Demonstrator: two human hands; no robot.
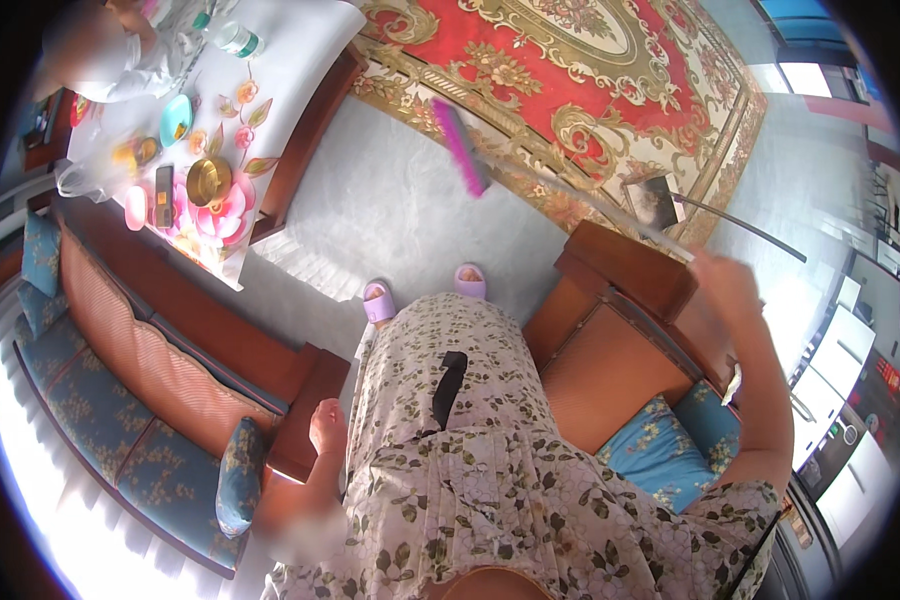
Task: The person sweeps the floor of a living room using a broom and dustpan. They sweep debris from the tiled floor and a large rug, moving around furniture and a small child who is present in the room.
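Observation:
My right hand (727, 285) is closed round the upper end of a broom's pale handle (610, 210). The handle slants away to the left, down to a magenta bristle head (460, 150) on the grey floor by the carpet's edge. My left hand (327, 428) hangs beside the wooden sofa arm (310, 410) with its fingers curled in and nothing visible in them. A dustpan (655, 202) with a dark stick handle (745, 230) lies at the carpet's border, beyond the armchair and apart from both hands.
A red and gold patterned carpet (610, 130) spreads ahead. At left are a long sofa (160, 370) and a table with a flowered cloth (300, 60), bearing a bottle (235, 40) and a brass bowl (209, 182); another person (160, 65) is there. A wooden armchair (610, 360) stands close at right.

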